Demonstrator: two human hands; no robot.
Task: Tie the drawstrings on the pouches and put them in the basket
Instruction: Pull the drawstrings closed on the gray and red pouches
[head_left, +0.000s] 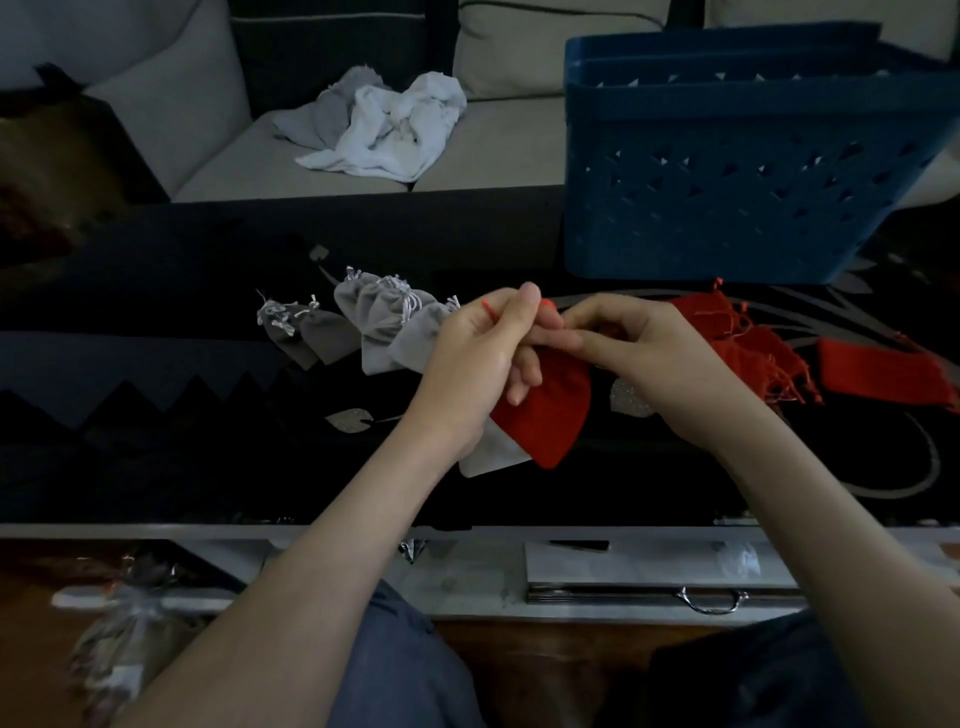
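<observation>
we judge the red pouch soft and light, best taken by its thin drawstrings, which left hand and right hand each pinch.

The left hand and the right hand are bare, and so are the wrists. The left forearm and the right forearm are uncovered right down to the lower edge of the view. Below them the person wears trousers of dull blue-grey cloth, rather like denim, with soft folds over the left leg. Over the right leg the cloth lies in shadow and looks almost black.
</observation>
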